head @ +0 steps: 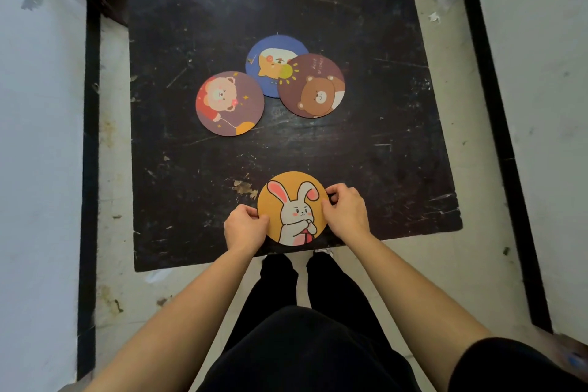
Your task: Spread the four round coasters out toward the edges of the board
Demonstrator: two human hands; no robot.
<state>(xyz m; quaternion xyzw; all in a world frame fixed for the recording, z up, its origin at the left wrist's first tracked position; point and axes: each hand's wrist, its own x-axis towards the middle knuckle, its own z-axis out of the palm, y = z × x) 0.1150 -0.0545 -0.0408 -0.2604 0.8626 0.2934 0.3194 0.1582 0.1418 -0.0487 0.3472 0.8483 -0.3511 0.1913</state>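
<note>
Hands pinched opposite rims of the rabbit coaster [292, 208] near the board [191, 169] edge: left hand [245, 227], right hand [346, 210]. It looked thin, light, stiff; best gripped by its rim.

Scratched, scuffed dark board [318, 149]; smooth matt printed coasters [229, 103].

Single head-worn wide-angle view, looking steeply down and forward from above the standing person onto the whole dark board [318, 3], with both forearms entering from the bottom edge and pale floor [114, 169] around.
</note>
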